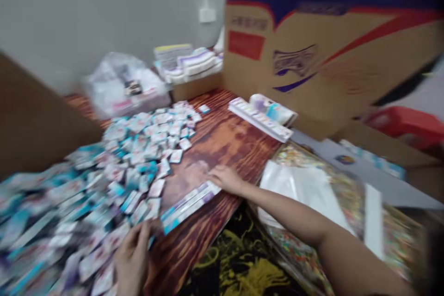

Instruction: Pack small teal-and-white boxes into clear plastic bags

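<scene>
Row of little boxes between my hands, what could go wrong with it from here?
The row could buckle if the right hand at its far end or the left hand by its near end pushes unevenly.

The loose pile reaches close to the row, so a knock might slide boxes into it.

The table edge is near the right hand, so a stray nudge might drop a box.

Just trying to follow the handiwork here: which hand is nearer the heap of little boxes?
The left hand, right beside the heap of little boxes; the right hand is farther off, at the far end of the straight row.
</scene>
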### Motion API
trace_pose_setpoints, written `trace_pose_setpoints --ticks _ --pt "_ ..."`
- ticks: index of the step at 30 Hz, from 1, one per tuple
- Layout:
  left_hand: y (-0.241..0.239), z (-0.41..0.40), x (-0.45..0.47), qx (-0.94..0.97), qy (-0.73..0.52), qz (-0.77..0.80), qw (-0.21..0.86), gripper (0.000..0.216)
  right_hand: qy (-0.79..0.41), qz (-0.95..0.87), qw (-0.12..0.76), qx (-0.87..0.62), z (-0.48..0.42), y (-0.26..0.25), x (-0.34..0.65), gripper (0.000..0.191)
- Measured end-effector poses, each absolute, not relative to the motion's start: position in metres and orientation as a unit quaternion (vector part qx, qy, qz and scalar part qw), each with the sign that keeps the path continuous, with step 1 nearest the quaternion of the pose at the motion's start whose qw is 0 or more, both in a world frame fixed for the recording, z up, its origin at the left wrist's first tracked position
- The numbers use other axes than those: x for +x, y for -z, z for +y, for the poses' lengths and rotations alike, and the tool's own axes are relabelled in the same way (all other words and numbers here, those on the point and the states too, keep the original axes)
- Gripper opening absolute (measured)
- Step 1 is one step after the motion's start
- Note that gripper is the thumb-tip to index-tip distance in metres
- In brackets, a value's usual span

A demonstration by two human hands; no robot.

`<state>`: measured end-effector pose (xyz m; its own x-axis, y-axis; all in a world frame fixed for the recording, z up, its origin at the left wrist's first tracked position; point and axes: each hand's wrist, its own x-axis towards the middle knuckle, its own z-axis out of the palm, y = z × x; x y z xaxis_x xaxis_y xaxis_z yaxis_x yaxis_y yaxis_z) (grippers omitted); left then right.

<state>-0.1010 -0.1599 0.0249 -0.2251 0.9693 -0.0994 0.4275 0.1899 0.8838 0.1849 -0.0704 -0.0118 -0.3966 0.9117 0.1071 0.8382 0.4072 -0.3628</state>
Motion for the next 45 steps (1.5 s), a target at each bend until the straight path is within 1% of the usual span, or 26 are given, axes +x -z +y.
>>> trace_pose_setpoints --ticks 2,4,5,7,9,12,15,19,22,24,31,36,38,42,45 --pt "-0.024 -0.165 -0.112 0.48 -0.399 0.688 0.371 0.041 -0.14 -0.828 0.165 -0.518 -0.066 0.022 0.186 0.033" --pt "-0.02 -0.165 -0.113 0.453 -0.428 0.676 0.392 0.042 -0.139 -0.828 0.175 -0.514 -0.066 0.025 0.186 0.034" --pt "-0.017 -0.166 -0.111 0.448 -0.436 0.666 0.407 0.045 -0.136 -0.828 0.178 -0.514 -0.067 0.025 0.186 0.034" --pt "-0.009 -0.166 -0.104 0.462 -0.431 0.645 0.43 0.058 -0.13 -0.83 0.178 -0.511 -0.068 0.023 0.186 0.034" --pt "0.001 -0.165 -0.094 0.493 -0.418 0.635 0.423 0.07 -0.126 -0.832 0.175 -0.511 -0.068 0.022 0.186 0.034" --pt "0.017 -0.16 -0.082 0.518 -0.423 0.637 0.382 0.075 -0.128 -0.831 0.168 -0.515 -0.066 0.02 0.185 0.033" --pt "0.028 -0.152 -0.077 0.519 -0.44 0.631 0.373 0.072 -0.136 -0.826 0.155 -0.524 -0.064 0.017 0.184 0.032" --pt "0.03 -0.147 -0.079 0.534 -0.421 0.641 0.356 0.065 -0.151 -0.816 0.132 -0.542 -0.062 0.012 0.182 0.028" --pt "0.029 -0.147 -0.08 0.548 -0.404 0.662 0.313 0.06 -0.181 -0.803 0.145 -0.55 -0.06 0.011 0.182 0.027" --pt "0.028 -0.147 -0.078 0.548 -0.4 0.668 0.306 0.059 -0.209 -0.794 0.163 -0.547 -0.059 0.011 0.183 0.028" --pt "0.022 -0.145 -0.08 0.535 -0.407 0.656 0.345 0.055 -0.307 -0.775 0.242 -0.497 -0.061 0.006 0.184 0.028" --pt "0.01 -0.143 -0.096 0.526 -0.356 0.643 0.428 0.036 -0.391 -0.72 0.259 -0.511 -0.056 0.015 0.187 0.031" --pt "0.01 -0.141 -0.099 0.5 -0.364 0.643 0.453 0.035 -0.42 -0.697 0.262 -0.519 -0.054 0.02 0.187 0.034" --pt "0.013 -0.133 -0.094 0.456 -0.421 0.647 0.443 0.039 -0.45 -0.663 0.282 -0.528 -0.05 0.025 0.185 0.036" --pt "0.01 -0.122 -0.092 0.466 -0.436 0.648 0.416 0.038 -0.441 -0.654 0.313 -0.529 -0.044 0.019 0.183 0.035"
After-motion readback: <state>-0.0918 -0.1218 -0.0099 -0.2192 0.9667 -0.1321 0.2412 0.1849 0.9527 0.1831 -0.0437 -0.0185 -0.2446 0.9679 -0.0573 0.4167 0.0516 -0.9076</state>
